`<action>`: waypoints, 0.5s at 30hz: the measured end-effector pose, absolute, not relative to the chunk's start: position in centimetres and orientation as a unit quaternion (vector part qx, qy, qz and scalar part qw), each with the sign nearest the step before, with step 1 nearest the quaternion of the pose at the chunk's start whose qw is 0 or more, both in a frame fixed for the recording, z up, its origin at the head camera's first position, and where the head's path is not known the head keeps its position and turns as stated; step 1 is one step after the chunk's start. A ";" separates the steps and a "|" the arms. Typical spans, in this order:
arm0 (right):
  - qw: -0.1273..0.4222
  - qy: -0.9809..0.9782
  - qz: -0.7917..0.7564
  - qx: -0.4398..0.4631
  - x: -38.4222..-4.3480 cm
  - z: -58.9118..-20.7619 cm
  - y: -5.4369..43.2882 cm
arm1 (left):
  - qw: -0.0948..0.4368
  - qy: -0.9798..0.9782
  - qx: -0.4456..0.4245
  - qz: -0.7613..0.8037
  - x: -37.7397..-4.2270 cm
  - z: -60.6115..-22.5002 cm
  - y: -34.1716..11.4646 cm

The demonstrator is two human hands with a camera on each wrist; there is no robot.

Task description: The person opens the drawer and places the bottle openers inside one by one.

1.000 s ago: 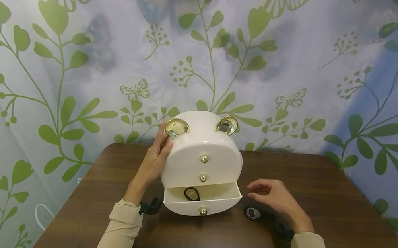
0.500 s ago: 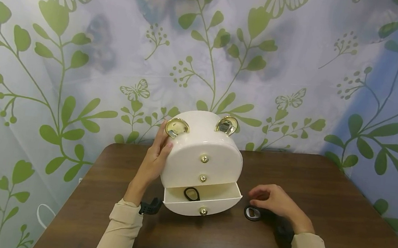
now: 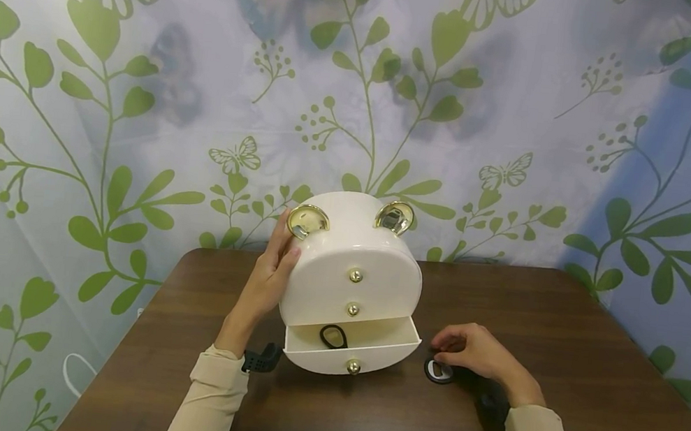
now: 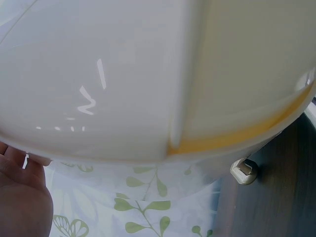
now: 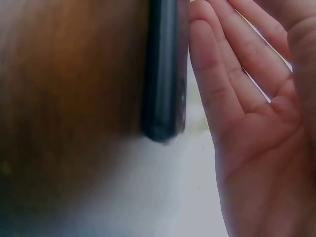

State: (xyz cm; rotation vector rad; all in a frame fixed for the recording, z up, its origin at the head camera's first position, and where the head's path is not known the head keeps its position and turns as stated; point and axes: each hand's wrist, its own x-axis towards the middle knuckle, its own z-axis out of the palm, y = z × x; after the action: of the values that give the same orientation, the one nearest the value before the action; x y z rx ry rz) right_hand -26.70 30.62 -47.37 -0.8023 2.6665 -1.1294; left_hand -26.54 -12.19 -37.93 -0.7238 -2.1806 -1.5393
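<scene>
A white rounded cabinet (image 3: 326,280) with gold ears and gold knobs stands on the table, its bottom drawer (image 3: 317,363) pulled out. Inside that drawer lies an object with a black loop (image 3: 334,347); the rest of it is hidden. My left hand (image 3: 268,270) rests along the cabinet's left side, thumb near the front edge. To the right of the drawer, a bottle opener (image 3: 445,375) with a black rim lies on the wood. Over its handle hovers my right hand (image 3: 482,356); the right wrist view shows fairly straight fingers (image 5: 212,74) beside the dark handle (image 5: 165,69).
The brown wooden table (image 3: 373,429) spreads around the cabinet. Behind it hangs a pale cloth (image 3: 208,75) printed with green leaves and butterflies. A white cable loop (image 3: 71,376) shows beyond the table's left edge.
My right hand has come down over the bottle opener, covering its handle. My left hand, the cabinet and the pulled-out drawer stay in place.
</scene>
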 end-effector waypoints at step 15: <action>0.081 0.889 -0.366 -0.264 -26.5 -47.2 30.4 | 0.189 -0.777 -0.258 -0.542 -26.5 -37.9 -12.2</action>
State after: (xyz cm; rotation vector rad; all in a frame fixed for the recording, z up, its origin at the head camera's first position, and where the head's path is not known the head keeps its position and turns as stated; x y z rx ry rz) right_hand -26.47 30.37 -47.16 -0.7890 2.6566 -1.0943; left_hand -26.54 -12.25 -37.88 -0.7251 -2.1855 -1.5236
